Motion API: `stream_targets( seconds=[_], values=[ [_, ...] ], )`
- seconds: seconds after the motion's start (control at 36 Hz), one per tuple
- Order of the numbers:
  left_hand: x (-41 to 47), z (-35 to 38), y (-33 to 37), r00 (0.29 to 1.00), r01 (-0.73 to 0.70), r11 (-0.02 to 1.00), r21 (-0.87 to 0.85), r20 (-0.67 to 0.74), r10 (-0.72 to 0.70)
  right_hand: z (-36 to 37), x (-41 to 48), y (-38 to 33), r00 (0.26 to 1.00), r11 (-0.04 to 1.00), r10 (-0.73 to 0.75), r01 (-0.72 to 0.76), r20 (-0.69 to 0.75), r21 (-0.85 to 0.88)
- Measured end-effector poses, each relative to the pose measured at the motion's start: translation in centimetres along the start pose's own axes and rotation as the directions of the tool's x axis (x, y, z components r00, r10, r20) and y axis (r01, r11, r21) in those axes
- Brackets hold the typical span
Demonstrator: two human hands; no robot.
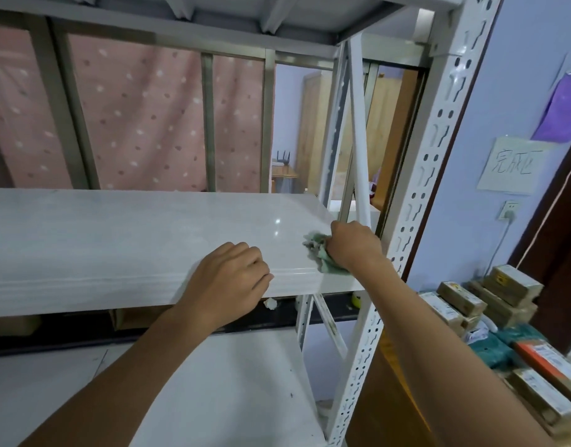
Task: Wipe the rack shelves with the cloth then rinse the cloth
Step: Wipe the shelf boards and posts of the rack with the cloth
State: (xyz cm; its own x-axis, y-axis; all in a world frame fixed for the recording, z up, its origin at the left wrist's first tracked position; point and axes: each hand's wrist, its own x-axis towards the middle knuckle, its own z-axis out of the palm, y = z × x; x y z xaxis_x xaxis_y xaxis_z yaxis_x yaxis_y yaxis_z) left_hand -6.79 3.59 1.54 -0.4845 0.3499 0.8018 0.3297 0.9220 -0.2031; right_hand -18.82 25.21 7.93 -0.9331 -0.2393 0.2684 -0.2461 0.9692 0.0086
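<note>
A white metal rack fills the view, with its middle shelf [116, 240] at chest height and a lower shelf [213, 382] beneath. My right hand [353, 245] is closed around a crumpled green cloth [319, 256] and presses it on the middle shelf's front right corner, beside the perforated upright [416, 221]. My left hand [229, 279] rests curled over the front edge of the same shelf, fingers bent onto the top, holding nothing loose.
A shelf underside [277, 14] hangs above. Pink dotted curtain [142, 117] hangs behind the rack. Several cardboard boxes [503, 301] pile on the floor at right, below a wall socket [506, 211] and a paper note [513, 166]. A diagonal brace [358, 133] crosses the rack's right end.
</note>
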Motion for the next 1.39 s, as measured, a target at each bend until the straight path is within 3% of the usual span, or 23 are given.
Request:
stream_targets(
  seconds=[0.19, 0.42, 0.56, 0.64, 0.75, 0.89, 1.03, 1.17, 1.28, 1.39],
  values=[
    [-4.3, -3.1, -4.9, 0.993, 0.055, 0.988, 0.142, -0.113, -0.039, 1.0, 0.8, -4.7, 0.997, 1.0, 0.027, -0.027, -0.072, 0.007],
    [-8.6, -5.8, -8.4, 0.99, 0.065, 0.993, 0.101, -0.13, -0.052, 0.8, -0.7, -16.9, 0.955, 0.962, -0.267, 0.272, -0.129, 0.026],
    [-7.2, -5.8, -8.1, 0.98, 0.028, 0.995, 0.092, -0.199, -0.009, 0.8, -1.9, -22.6, 0.885, 0.866, -0.441, 0.463, -0.15, 0.188],
    [-5.3, -5.2, -7.1, 0.963, -0.049, 0.995, 0.084, -0.259, 0.069, 0.4, -1.5, -21.0, 0.882, 0.836, -0.462, 0.469, -0.098, 0.285],
    [-3.0, -3.6, -5.2, 0.949, -0.126, 0.991, 0.047, -0.286, 0.134, 0.7, -0.2, -16.9, 0.914, 0.884, -0.398, 0.406, -0.08, 0.234],
    [-0.9, -1.1, -3.7, 0.971, -0.108, 0.994, -0.013, -0.216, 0.103, 2.0, 2.9, -10.1, 0.978, 0.978, -0.169, 0.182, -0.118, 0.106],
    [0.2, 0.6, -3.1, 0.987, -0.054, 0.998, -0.041, -0.152, 0.047, 2.7, 7.2, -5.2, 0.998, 0.998, 0.052, -0.051, -0.038, 0.026],
    [0.3, 0.5, -4.0, 0.994, 0.034, 0.999, -0.041, -0.1, -0.038, 3.6, 12.2, -3.6, 0.992, 0.991, 0.122, -0.122, 0.018, 0.052],
    [-0.2, 0.2, -5.7, 0.998, 0.045, 0.997, -0.068, -0.03, -0.047, 4.6, 15.7, -4.3, 0.999, 0.998, 0.054, -0.054, -0.007, 0.042],
    [0.0, -0.1, -6.6, 0.996, 0.069, 0.985, -0.156, 0.074, -0.057, 4.8, 16.8, -8.8, 0.959, 0.96, -0.279, 0.277, -0.056, -0.032]
  ],
)
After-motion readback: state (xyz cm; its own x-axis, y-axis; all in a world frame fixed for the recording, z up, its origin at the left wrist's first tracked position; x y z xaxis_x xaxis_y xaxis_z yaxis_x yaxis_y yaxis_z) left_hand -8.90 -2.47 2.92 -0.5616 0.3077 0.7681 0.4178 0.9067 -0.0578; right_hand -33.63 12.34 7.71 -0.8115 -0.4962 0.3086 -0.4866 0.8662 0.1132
